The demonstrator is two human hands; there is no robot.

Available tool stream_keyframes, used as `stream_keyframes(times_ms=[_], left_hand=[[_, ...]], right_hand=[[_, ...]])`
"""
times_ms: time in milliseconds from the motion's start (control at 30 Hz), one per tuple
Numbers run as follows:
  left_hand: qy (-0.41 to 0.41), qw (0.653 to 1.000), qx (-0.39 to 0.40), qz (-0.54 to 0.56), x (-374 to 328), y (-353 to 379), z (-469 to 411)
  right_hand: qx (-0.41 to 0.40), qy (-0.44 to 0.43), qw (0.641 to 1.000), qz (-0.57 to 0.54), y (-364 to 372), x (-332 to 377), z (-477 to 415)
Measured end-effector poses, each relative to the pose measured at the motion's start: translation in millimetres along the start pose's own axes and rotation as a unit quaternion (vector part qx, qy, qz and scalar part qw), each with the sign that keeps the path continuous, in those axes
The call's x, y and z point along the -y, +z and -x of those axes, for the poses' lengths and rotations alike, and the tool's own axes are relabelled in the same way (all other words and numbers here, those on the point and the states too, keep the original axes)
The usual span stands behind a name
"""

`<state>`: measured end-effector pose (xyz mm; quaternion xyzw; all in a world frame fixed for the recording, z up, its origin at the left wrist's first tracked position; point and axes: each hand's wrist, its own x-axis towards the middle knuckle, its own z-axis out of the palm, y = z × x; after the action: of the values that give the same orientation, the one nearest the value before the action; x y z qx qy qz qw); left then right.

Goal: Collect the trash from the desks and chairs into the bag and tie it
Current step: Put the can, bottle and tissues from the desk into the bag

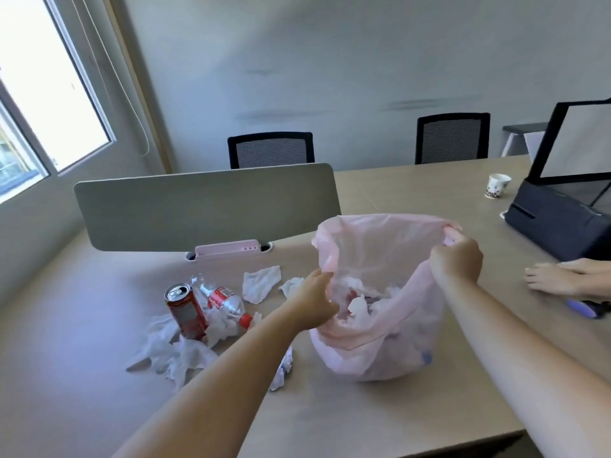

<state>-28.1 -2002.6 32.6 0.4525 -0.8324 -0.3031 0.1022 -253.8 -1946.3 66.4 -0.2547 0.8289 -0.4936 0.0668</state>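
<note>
1. Two hands on the bag: my left hand pinches the near-left rim, and my right hand grips a bunched bit of rim on the far right. The mouth is stretched open between them.
2. Bag stands on the desk, just right of the trash pile. Crumpled paper and something red already lie in the bottom.
3. Step in hand, my read: open the mouth wide, then load what's left. Keep the right hand high as anchor and free the left to fetch.
4. Still out:
   - can, upright
   - bottle, lying against the can
   - tissues spread around both
   - wad beside the bag's base
   - cup, well apart at far right
5. Suggested order: can and bottle first to weight the bottom, tissues after.
6. Materials:
   - Bag: thin translucent pink film, limp; likely to slump if I let go.
   - Can: rigid metal with an open top. Dregs possible, so carry it level.
   - Bottle: clear thin plastic, red label, red cap on.
   - Tissues: soft, torn, light; scoop several at once.
7. Another person's hand lies flat on the desk to the right, apart from the bag.
</note>
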Motion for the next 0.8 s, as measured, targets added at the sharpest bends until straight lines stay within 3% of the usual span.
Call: stream_keyframes(times_ms=[100, 167, 233, 300, 367, 467, 567, 800], left_hand=[[0.003, 0.996, 0.051, 0.076, 13, -5, 6], [0.004, 0.985, 0.042, 0.167, 24, -19, 10], [-0.019, 0.970, -0.033, 0.240, 41, -37, 14], [-0.061, 0.955, -0.155, 0.244, 66, -52, 18], [-0.109, 0.950, -0.224, 0.190, 96, -55, 23], [-0.144, 0.976, -0.152, 0.055, 140, -41, 30], [-0.151, 0.984, -0.007, -0.099, 168, -11, 31], [-0.086, 0.970, 0.094, -0.209, 180, 51, 15]], right_hand=[[-0.046, -0.079, 0.991, 0.096, 18, 20, 27], [-0.036, -0.200, 0.975, 0.088, 35, 37, 53], [0.001, -0.319, 0.946, 0.053, 57, 54, 85], [0.097, -0.368, 0.925, -0.012, 82, 69, 118], [0.224, -0.352, 0.907, -0.044, 110, 75, 144], [0.353, -0.254, 0.900, 0.008, 157, 68, 164], [0.401, -0.165, 0.895, 0.101, 197, 50, 159], [0.435, -0.130, 0.833, 0.317, 249, -9, 118]])
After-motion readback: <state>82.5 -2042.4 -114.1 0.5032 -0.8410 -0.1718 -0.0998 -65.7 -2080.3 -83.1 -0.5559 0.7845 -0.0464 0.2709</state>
